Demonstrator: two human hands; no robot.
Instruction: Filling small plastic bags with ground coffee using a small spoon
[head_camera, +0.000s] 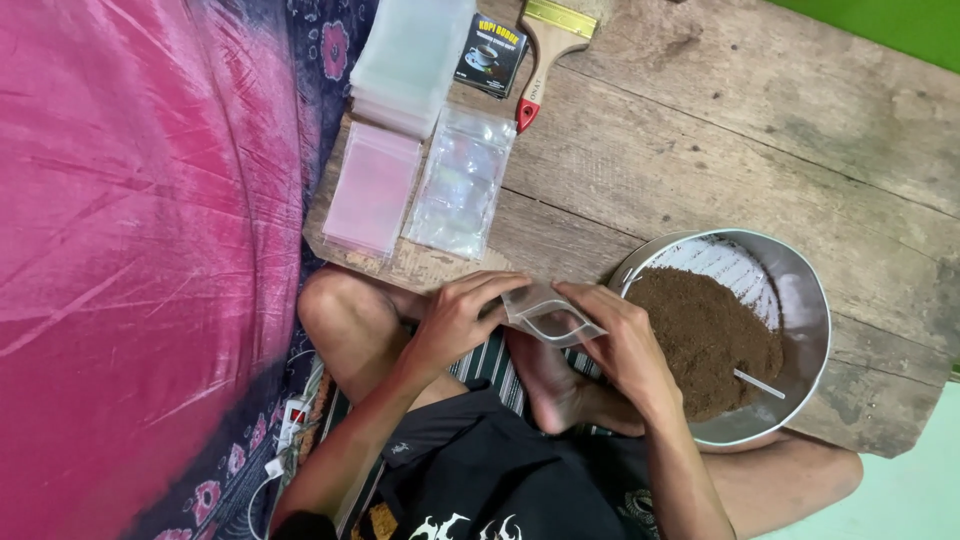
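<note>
Over my crossed legs, just off the near edge of the wooden board (700, 130), I hold a small clear plastic pouch (548, 317) between both hands. My left hand (455, 320) pinches its left edge; my right hand (625, 345) grasps its right side. Beside my right hand, a metal bowl (805, 310) of brown powder (705, 335) rests at the board's near corner. Stacked clear bags (462, 180) lie along its left edge.
</note>
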